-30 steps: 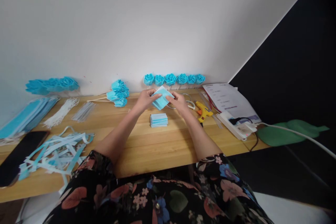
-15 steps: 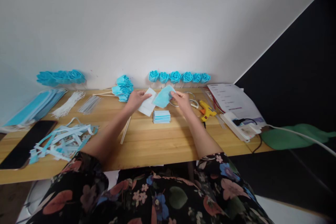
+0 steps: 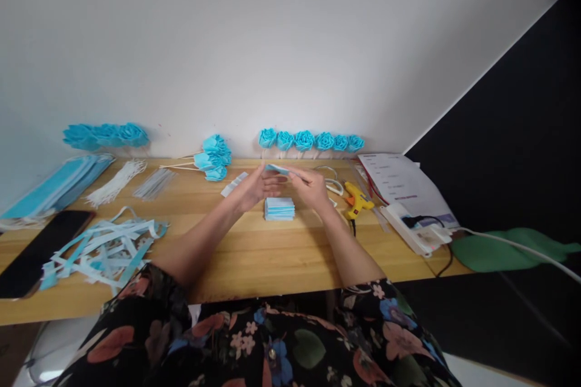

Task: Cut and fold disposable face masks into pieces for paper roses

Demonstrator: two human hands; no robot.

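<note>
A thin light-blue piece of mask fabric (image 3: 276, 169) is seen nearly edge-on above the table. My right hand (image 3: 313, 187) pinches its right end. My left hand (image 3: 255, 189) is at its left end, fingers stretched out and apart below the piece; whether it touches the piece I cannot tell. Just below the hands lies a neat stack of blue and white fabric pieces (image 3: 279, 209). A white fabric piece (image 3: 234, 184) lies on the wooden table beside my left hand, partly hidden by it.
Blue fabric roses (image 3: 304, 140) line the wall, with more roses (image 3: 213, 158) on sticks. Left are face masks (image 3: 63, 181), white ear loops (image 3: 115, 183), wires (image 3: 154, 184), cut strips (image 3: 106, 248) and a phone (image 3: 43, 254). Right are a yellow glue gun (image 3: 357, 199) and power strip (image 3: 411, 230).
The white piece has left my left hand and lies on the table. The blue piece has turned nearly edge-on, and my left hand has moved right, towards it.
</note>
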